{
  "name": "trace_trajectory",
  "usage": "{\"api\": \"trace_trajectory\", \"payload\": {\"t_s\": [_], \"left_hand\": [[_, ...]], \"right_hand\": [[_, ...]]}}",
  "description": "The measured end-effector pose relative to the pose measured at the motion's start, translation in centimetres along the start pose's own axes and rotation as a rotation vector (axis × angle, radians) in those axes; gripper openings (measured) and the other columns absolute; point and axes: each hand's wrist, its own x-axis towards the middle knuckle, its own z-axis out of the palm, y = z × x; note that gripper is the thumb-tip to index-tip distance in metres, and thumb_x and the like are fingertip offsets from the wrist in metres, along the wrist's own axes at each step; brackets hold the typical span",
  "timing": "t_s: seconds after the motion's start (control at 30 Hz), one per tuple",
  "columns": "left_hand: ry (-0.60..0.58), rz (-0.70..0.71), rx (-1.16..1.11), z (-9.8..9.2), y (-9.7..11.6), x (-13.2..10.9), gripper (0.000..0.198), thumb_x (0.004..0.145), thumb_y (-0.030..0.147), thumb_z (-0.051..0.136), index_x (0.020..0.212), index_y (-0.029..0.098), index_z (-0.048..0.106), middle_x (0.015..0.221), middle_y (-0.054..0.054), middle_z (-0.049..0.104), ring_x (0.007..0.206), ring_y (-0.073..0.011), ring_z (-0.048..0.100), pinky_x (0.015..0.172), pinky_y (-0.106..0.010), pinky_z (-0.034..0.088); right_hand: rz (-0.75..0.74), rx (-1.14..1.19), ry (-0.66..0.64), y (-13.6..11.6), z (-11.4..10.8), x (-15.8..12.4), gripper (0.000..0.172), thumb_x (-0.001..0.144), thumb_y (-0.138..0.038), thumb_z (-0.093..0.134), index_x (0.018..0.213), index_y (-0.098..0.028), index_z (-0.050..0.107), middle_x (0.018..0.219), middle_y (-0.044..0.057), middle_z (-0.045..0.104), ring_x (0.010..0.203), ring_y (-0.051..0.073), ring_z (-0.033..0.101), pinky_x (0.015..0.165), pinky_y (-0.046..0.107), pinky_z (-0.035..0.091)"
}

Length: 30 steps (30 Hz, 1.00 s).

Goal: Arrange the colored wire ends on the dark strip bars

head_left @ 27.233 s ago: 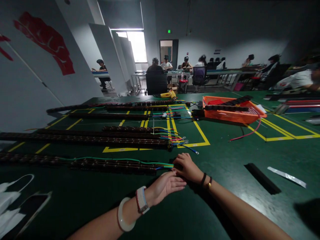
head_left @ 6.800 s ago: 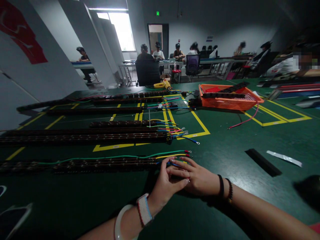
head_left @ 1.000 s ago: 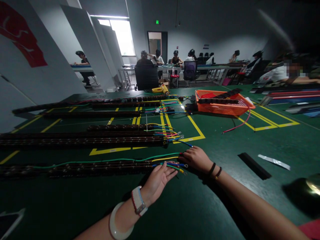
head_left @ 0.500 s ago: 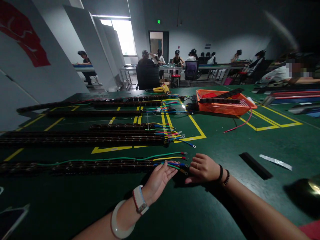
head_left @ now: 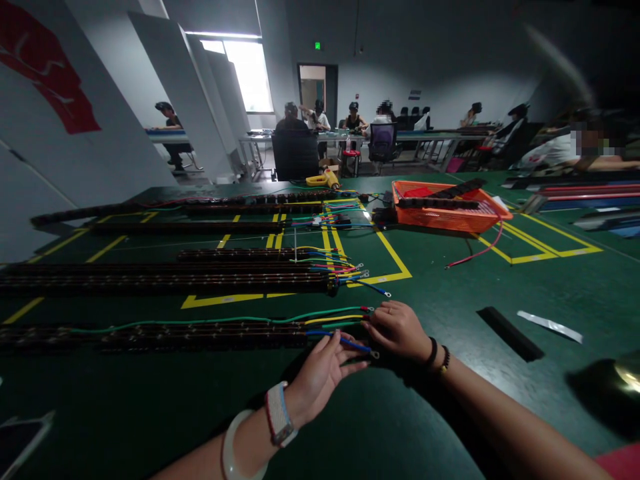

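Note:
A long black-sleeved wire bundle (head_left: 210,337) lies across the near part of the table, its coloured wires coming out at the right end. My left hand (head_left: 323,367) pinches a blue wire (head_left: 356,344) between thumb and fingers; the ring terminal (head_left: 375,355) on its tip points right. Curled fingers of my right hand (head_left: 400,328) close on the end of a short green wire (head_left: 343,325), whose tip is hidden. Just beyond are a yellow wire (head_left: 333,319) and a longer green wire (head_left: 300,314) with a red-collared ring terminal (head_left: 367,309).
More wire bundles (head_left: 165,283) lie in rows beyond. An orange basket (head_left: 440,218) holds black pieces, and a yellow heat gun (head_left: 327,179) lies at the far edge. On the right are a black strip (head_left: 510,333) and a silvery strip (head_left: 550,327). Several people sit farther off.
My right hand has moved slightly left and closed on the short green wire. The blue wire's tip has come nearer to me in my left hand, apart from the green one.

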Motion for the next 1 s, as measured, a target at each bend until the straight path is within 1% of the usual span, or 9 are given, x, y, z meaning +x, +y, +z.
{"api": "trace_trajectory", "payload": {"t_s": [0.1, 0.37, 0.47, 0.53, 0.63, 0.7, 0.8, 0.9, 1.0], "left_hand": [[0.054, 0.03, 0.066, -0.3, -0.7, -0.1, 0.023, 0.09, 0.036, 0.047, 0.089, 0.014, 0.056, 0.09, -0.011, 0.068, 0.086, -0.0216, 0.065, 0.082, -0.04, 0.049], [0.059, 0.051, 0.069, -0.3, -0.9, 0.0, 0.021, 0.09, 0.033, 0.047, 0.086, 0.014, 0.054, 0.087, -0.011, 0.069, 0.085, -0.0205, 0.066, 0.084, -0.039, 0.048], [0.046, 0.044, 0.063, -0.4, -0.8, 0.0, 0.021, 0.09, 0.033, 0.046, 0.084, 0.014, 0.054, 0.088, -0.011, 0.068, 0.089, -0.0219, 0.065, 0.089, -0.041, 0.046], [0.034, 0.045, 0.046, -0.4, -0.7, 0.1, 0.02, 0.09, 0.033, 0.047, 0.085, 0.015, 0.054, 0.09, -0.01, 0.068, 0.091, -0.0217, 0.065, 0.092, -0.042, 0.045], [0.009, 0.04, 0.035, -0.5, -0.7, 0.2, 0.017, 0.09, 0.032, 0.047, 0.09, 0.016, 0.054, 0.093, -0.009, 0.067, 0.092, -0.0194, 0.064, 0.092, -0.039, 0.044], [0.009, 0.032, 0.037, -0.5, -0.8, 0.2, 0.016, 0.09, 0.032, 0.048, 0.092, 0.017, 0.053, 0.093, -0.008, 0.067, 0.091, -0.0181, 0.064, 0.091, -0.037, 0.045], [0.046, 0.028, 0.027, -0.6, -0.8, 0.3, 0.014, 0.087, 0.032, 0.053, 0.091, 0.018, 0.051, 0.094, -0.006, 0.066, 0.092, -0.0172, 0.063, 0.089, -0.035, 0.045], [0.042, 0.03, 0.023, -0.6, -0.8, 0.3, 0.016, 0.085, 0.032, 0.056, 0.092, 0.018, 0.051, 0.096, -0.007, 0.065, 0.093, -0.0174, 0.063, 0.089, -0.035, 0.045], [-0.024, -0.005, 0.067, -0.4, -0.6, 0.1, 0.023, 0.086, 0.036, 0.054, 0.098, 0.017, 0.051, 0.095, -0.009, 0.067, 0.093, -0.0197, 0.065, 0.091, -0.039, 0.044]], "right_hand": [[0.052, 0.007, -0.109, 0.4, 0.2, 0.2, 0.03, 0.092, -0.031, 0.046, 0.066, -0.017, 0.054, 0.06, 0.0, 0.055, 0.06, 0.012, 0.044, 0.064, 0.027, 0.028], [-0.097, -0.122, -0.257, 0.4, 1.1, 0.2, 0.03, 0.09, -0.031, 0.05, 0.064, -0.018, 0.057, 0.069, 0.001, 0.062, 0.065, 0.013, 0.047, 0.067, 0.031, 0.026], [-0.102, -0.165, -0.22, 0.2, 0.6, 0.3, 0.031, 0.09, -0.033, 0.049, 0.064, -0.018, 0.058, 0.068, 0.002, 0.061, 0.064, 0.013, 0.045, 0.066, 0.031, 0.025], [-0.12, -0.179, -0.135, -0.1, -0.1, 0.3, 0.033, 0.09, -0.037, 0.049, 0.064, -0.018, 0.056, 0.065, 0.002, 0.058, 0.062, 0.013, 0.043, 0.065, 0.032, 0.025], [-0.251, -0.155, -0.018, -0.8, -1.0, 0.0, 0.038, 0.088, -0.046, 0.05, 0.062, -0.018, 0.054, 0.058, 0.0, 0.053, 0.06, 0.014, 0.041, 0.062, 0.032, 0.023], [-0.386, -0.117, -0.015, -1.3, -1.1, -0.2, 0.039, 0.087, -0.049, 0.05, 0.063, -0.019, 0.054, 0.058, 0.0, 0.052, 0.059, 0.014, 0.041, 0.061, 0.032, 0.024], [-0.507, -0.075, -0.073, -1.5, -0.6, -0.4, 0.03, 0.089, -0.041, 0.051, 0.068, -0.019, 0.056, 0.067, 0.001, 0.059, 0.062, 0.013, 0.044, 0.063, 0.032, 0.027], [-0.493, -0.04, -0.098, -1.4, -0.1, -0.4, 0.024, 0.09, -0.028, 0.051, 0.068, -0.019, 0.055, 0.068, 0.0, 0.06, 0.062, 0.013, 0.045, 0.065, 0.031, 0.029], [-0.344, -0.006, -0.06, -1.0, -0.1, -0.2, 0.028, 0.09, -0.026, 0.049, 0.063, -0.019, 0.051, 0.058, -0.001, 0.053, 0.06, 0.013, 0.043, 0.066, 0.031, 0.029]]}}
